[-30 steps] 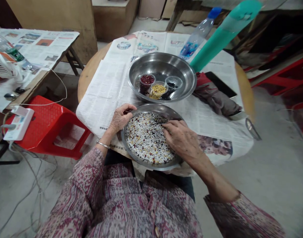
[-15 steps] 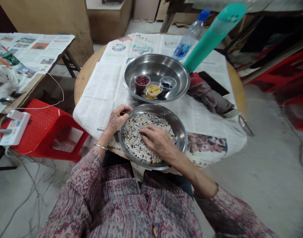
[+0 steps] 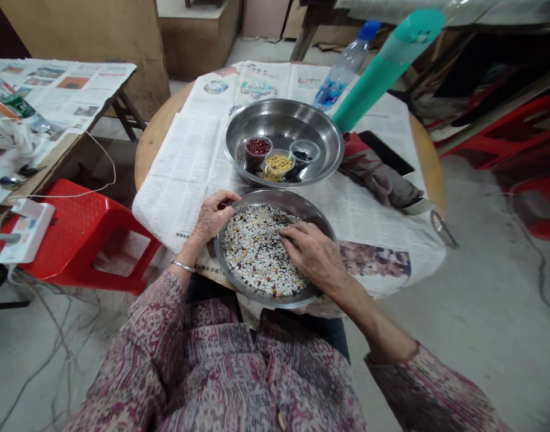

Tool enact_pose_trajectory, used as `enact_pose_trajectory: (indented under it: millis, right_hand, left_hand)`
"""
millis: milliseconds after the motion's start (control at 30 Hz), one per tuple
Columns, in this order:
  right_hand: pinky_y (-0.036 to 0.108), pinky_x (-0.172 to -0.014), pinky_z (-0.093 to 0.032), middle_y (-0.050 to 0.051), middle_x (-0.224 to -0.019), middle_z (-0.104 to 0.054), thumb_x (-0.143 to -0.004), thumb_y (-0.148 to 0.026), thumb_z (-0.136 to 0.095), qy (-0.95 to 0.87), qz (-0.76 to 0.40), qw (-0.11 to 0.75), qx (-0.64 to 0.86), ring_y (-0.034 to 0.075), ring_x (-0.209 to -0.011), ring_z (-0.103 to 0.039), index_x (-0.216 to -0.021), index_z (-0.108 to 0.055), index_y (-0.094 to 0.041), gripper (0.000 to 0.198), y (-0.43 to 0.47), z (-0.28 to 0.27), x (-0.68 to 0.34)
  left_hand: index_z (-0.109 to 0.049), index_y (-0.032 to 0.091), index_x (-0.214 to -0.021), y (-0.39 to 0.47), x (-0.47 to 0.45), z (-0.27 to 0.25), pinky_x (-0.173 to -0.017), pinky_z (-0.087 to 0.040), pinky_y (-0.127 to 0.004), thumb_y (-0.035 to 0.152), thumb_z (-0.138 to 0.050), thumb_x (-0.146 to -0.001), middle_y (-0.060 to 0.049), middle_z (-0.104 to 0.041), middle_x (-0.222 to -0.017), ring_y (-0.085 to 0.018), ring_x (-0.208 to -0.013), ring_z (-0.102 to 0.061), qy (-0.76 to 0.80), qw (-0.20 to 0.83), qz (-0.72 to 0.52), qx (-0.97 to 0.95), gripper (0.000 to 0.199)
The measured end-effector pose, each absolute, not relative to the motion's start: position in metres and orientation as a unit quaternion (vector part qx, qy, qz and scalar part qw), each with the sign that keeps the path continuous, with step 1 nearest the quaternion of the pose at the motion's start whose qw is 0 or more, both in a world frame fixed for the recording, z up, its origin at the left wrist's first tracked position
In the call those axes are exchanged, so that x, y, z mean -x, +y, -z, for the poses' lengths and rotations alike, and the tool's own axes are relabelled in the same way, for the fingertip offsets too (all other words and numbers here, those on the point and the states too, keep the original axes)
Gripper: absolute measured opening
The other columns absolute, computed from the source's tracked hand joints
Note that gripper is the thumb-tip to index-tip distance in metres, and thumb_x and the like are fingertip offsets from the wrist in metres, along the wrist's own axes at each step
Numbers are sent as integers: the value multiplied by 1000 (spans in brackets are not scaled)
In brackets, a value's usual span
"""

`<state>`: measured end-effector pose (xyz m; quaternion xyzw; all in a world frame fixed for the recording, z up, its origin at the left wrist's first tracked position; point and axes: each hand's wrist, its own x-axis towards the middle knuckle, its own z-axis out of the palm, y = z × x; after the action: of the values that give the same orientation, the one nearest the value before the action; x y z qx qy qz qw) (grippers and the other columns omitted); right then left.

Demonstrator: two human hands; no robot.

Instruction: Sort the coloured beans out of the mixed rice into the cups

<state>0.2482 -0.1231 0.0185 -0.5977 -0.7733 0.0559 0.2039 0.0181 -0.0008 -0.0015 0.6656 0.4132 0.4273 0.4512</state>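
Observation:
A steel basin (image 3: 328, 255) in front of me holds white grains mixed with yellow, dark red and black beans (image 3: 257, 252). My left hand (image 3: 214, 217) is at its left rim, fingers curled toward the thumb; something dark red shows between them, too small to name. Over the right side of the grains is my right hand (image 3: 317, 255), thumb and fingertips drawn together at the surface. What they pinch, if anything, is hidden. Behind stands a larger steel basin (image 3: 320, 123) with clear cups of red beans (image 3: 258, 147), yellow beans (image 3: 278, 163) and black beans (image 3: 303, 156).
Newspaper (image 3: 176, 162) covers the round table. Beyond the larger basin are a plastic bottle (image 3: 342, 69), a tall green container (image 3: 383, 81), a dark phone (image 3: 387, 153) and a crumpled cloth (image 3: 380, 174). A red stool (image 3: 77, 240) bearing a power strip (image 3: 27, 234) stands left.
My right hand has slid to the right across the grains, uncovering the middle of the mix. My left hand stays at the rim.

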Motion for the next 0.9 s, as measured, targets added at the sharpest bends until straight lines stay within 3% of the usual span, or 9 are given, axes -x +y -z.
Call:
enact_pose_trajectory:
  millis: [300,900]
  right_hand:
    - [43,-90,-55,14,-104,-71,-92,-19,-50,-742,-71,214,631,27,-96,-68,-109,-71,-15,27,-110,-17,-248]
    - [39,-85,-53,9,-99,-72,-89,-15,-56,-768,-186,304,532,23,-90,-66,-104,-73,-19,24,-82,-15,-204]
  left_hand:
    - [-70,19,-89,-1,-18,-1,-64,-45,-24,5,-56,-71,2,-66,-78,-11,-68,-55,414,455,-425,-663,27]
    - [-70,20,-91,-1,-18,5,-68,-46,-25,5,-54,-71,2,-66,-78,-12,-70,-56,406,437,-427,-680,29]
